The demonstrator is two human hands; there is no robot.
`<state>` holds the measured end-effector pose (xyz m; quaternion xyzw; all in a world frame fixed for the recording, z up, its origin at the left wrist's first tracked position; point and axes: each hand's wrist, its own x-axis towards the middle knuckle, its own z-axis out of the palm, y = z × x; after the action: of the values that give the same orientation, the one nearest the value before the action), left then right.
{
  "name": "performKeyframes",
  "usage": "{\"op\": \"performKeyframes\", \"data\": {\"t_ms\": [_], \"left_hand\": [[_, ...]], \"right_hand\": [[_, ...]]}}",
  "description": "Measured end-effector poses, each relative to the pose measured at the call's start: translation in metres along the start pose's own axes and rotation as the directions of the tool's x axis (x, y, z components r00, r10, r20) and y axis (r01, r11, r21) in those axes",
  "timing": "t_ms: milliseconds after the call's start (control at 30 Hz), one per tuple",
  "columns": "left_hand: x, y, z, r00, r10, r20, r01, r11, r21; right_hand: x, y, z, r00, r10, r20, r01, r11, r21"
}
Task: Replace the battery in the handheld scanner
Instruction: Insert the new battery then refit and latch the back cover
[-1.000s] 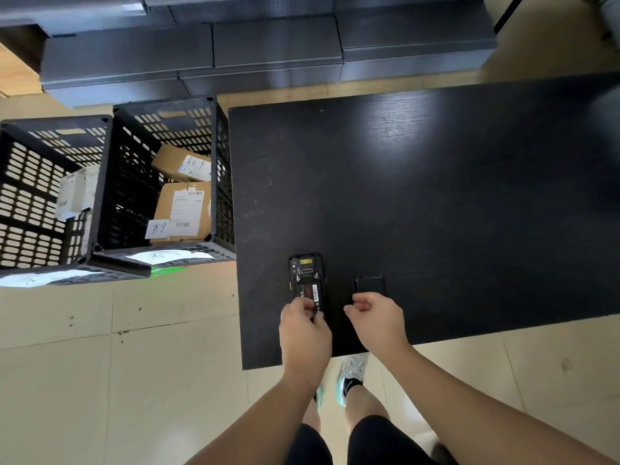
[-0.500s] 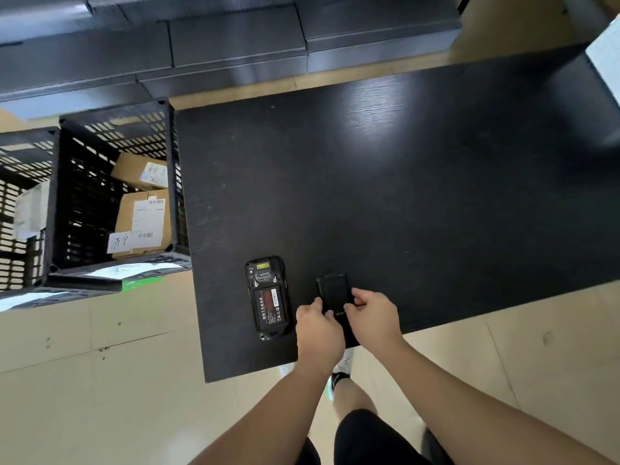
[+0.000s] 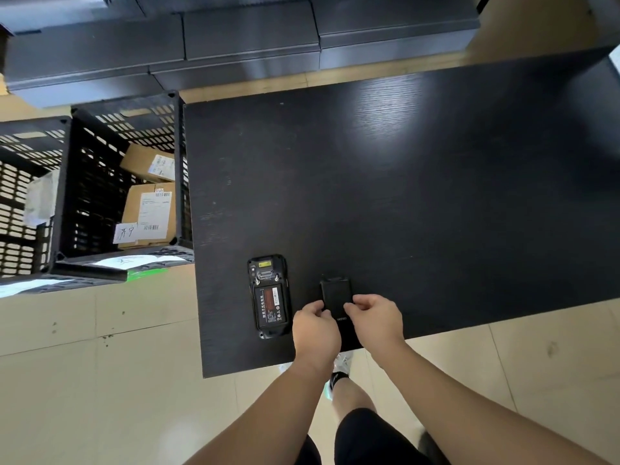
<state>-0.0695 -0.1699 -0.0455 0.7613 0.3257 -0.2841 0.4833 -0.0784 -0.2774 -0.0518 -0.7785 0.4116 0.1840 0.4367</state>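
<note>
The black handheld scanner (image 3: 269, 296) lies face down near the front left of the black table (image 3: 402, 182), its back open and a labelled battery (image 3: 271, 305) seated in the bay. Just to its right lies a flat black back cover (image 3: 335, 295). My left hand (image 3: 315, 327) pinches the cover's left edge and my right hand (image 3: 377, 318) pinches its right edge. The cover's near end is hidden between my hands.
Two black slatted crates (image 3: 84, 196) stand on the floor left of the table, holding cardboard parcels (image 3: 149, 213) with labels. Dark grey boxes (image 3: 248, 38) are stacked beyond the table. The table's front edge runs just under my wrists.
My left hand left the scanner and moved right to the black cover. Both hands now grip the cover's sides. The scanner stays on the table.
</note>
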Motion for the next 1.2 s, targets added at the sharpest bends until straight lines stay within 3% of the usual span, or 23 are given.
{"op": "performKeyframes", "data": {"t_ms": [233, 600, 800, 1200], "left_hand": [[-0.002, 0.001, -0.006, 0.995, 0.063, -0.079, -0.063, 0.998, 0.006], [0.016, -0.001, -0.086, 0.959, 0.244, -0.142, -0.238, 0.969, 0.061], [0.030, -0.024, -0.121, 0.961, 0.224, -0.164, -0.220, 0.975, 0.042], [0.037, -0.034, -0.130, 0.949, 0.283, -0.139, -0.278, 0.959, 0.053]], "right_hand": [[-0.003, -0.003, -0.005, 1.000, 0.006, 0.004, -0.006, 0.997, 0.071], [-0.026, -0.051, 0.034, 0.978, -0.167, 0.125, 0.159, 0.985, 0.070], [-0.035, -0.059, 0.065, 0.956, -0.216, 0.198, 0.207, 0.976, 0.062], [-0.035, -0.053, 0.076, 0.955, -0.241, 0.174, 0.238, 0.971, 0.036]]}}
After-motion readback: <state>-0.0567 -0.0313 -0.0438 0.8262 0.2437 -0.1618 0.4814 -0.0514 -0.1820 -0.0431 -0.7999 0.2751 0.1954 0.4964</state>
